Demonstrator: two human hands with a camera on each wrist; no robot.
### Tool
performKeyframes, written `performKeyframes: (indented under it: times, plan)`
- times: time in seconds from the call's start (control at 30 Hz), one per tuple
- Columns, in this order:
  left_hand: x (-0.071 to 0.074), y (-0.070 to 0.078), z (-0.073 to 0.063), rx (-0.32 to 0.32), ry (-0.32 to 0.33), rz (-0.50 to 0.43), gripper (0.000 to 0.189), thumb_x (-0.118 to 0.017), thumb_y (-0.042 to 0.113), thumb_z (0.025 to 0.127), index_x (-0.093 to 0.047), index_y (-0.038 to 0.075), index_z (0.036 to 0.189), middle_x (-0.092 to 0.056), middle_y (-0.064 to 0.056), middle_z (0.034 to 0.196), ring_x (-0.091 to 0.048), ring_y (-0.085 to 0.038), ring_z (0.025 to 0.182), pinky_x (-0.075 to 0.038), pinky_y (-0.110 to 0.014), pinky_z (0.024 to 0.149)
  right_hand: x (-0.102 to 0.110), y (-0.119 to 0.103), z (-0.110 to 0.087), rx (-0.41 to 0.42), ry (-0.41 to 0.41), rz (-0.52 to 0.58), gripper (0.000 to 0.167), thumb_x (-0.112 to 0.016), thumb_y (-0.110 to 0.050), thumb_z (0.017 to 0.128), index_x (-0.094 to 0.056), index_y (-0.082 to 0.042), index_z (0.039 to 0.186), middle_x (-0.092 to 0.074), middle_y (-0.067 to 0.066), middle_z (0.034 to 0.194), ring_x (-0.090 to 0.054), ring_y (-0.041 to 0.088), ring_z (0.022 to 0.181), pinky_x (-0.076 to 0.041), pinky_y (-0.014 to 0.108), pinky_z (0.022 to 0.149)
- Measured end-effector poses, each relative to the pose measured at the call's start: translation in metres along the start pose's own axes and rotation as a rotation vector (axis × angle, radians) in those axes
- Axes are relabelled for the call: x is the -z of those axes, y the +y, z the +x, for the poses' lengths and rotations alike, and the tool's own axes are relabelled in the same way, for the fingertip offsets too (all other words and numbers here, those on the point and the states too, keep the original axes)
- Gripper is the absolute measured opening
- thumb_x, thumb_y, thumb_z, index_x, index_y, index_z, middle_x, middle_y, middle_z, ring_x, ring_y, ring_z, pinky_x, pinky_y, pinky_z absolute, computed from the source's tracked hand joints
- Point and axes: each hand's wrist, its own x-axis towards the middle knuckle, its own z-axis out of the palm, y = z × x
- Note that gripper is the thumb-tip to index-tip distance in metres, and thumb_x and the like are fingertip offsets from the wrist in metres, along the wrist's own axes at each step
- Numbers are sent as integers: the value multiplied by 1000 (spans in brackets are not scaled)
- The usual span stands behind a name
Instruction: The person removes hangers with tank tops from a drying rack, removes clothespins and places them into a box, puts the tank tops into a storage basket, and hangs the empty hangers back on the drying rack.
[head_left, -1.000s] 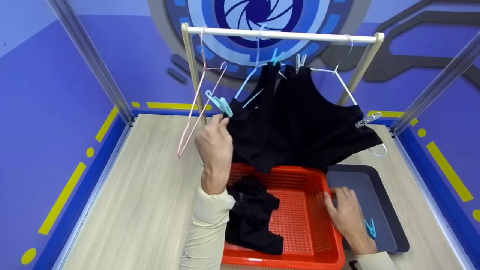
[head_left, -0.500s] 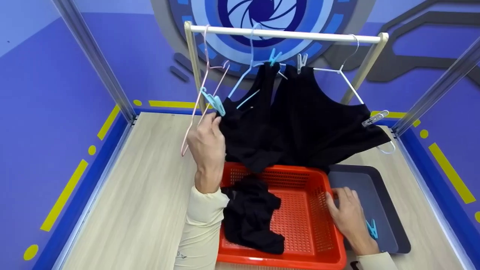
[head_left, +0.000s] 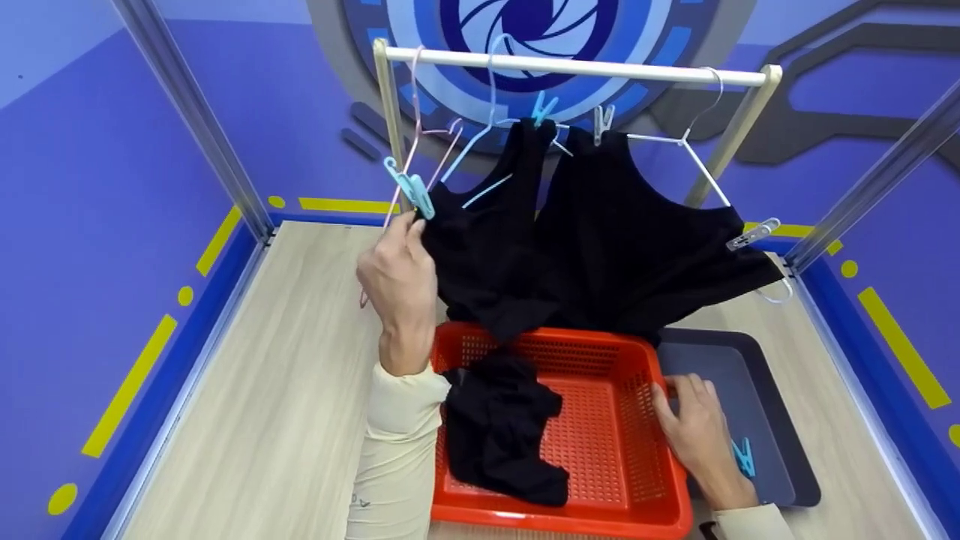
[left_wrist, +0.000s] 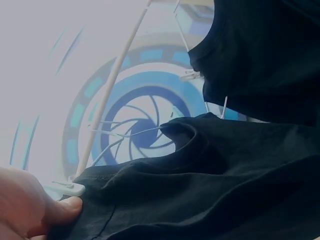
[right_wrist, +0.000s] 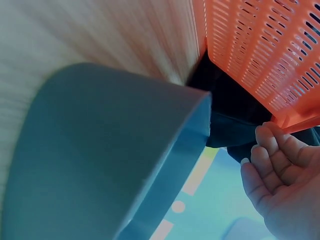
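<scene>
My left hand (head_left: 399, 277) pinches the shoulder corner of a black top (head_left: 487, 247) that hangs on a blue hanger (head_left: 491, 90). Just above the fingertips, a light-blue clothespin (head_left: 412, 189) sits at that corner; in the left wrist view the clothespin (left_wrist: 65, 188) lies right beside the thumb. Another blue clothespin (head_left: 543, 109) is at the top's other shoulder. My right hand (head_left: 697, 431) rests at the right rim of a red basket (head_left: 667, 450), fingers relaxed. From the right wrist, its fingertips show close under the basket's rim (right_wrist: 300, 122). A crumpled black garment (head_left: 502, 427) lies in the basket.
On the wooden rack's rail (head_left: 600, 66) hang a pink hanger (head_left: 416, 90) and a white hanger (head_left: 705, 169) with a second black top (head_left: 637, 225) held by grey clothespins (head_left: 754, 234). Right of the basket, a dark grey tray (head_left: 750, 405) holds a blue clothespin (head_left: 744, 456).
My left hand has moved left and slightly up, drawing the top's corner and its clothespin along past the pink hanger. The blue hanger's hook has slid left on the rail. My right hand stays put.
</scene>
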Motion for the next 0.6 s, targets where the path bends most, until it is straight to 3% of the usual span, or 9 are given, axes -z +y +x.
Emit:
performKeyframes:
  times: [0.13, 0.33, 0.6]
  plan:
    - [6, -3, 4, 7, 49, -4, 11, -77, 7, 97, -80, -2, 102, -78, -15, 86, -65, -38, 58, -55, -55, 59, 0, 0, -1, -8, -7, 1, 13, -69, -13, 103, -69, 0, 106, -63, 14, 99, -51, 27, 92, -46, 50, 76]
    - [18, -5, 10, 14, 59, 2, 13, -75, 7, 99, -80, -4, 104, -78, -16, 86, -57, -34, 51, -48, -51, 51, -1, 1, -1, -9, -2, 2, 13, -69, -12, 102, -70, 0, 106, -64, 12, 98, -51, 25, 91, -46, 48, 75]
    - [29, -11, 14, 17, 84, 12, 12, -76, 4, 97, -80, -5, 104, -79, -17, 90, -66, -37, 58, -56, -54, 59, -2, 1, -1, 3, 11, 16, 12, -70, -12, 102, -71, -1, 105, -64, 10, 99, -50, 22, 89, -44, 44, 73]
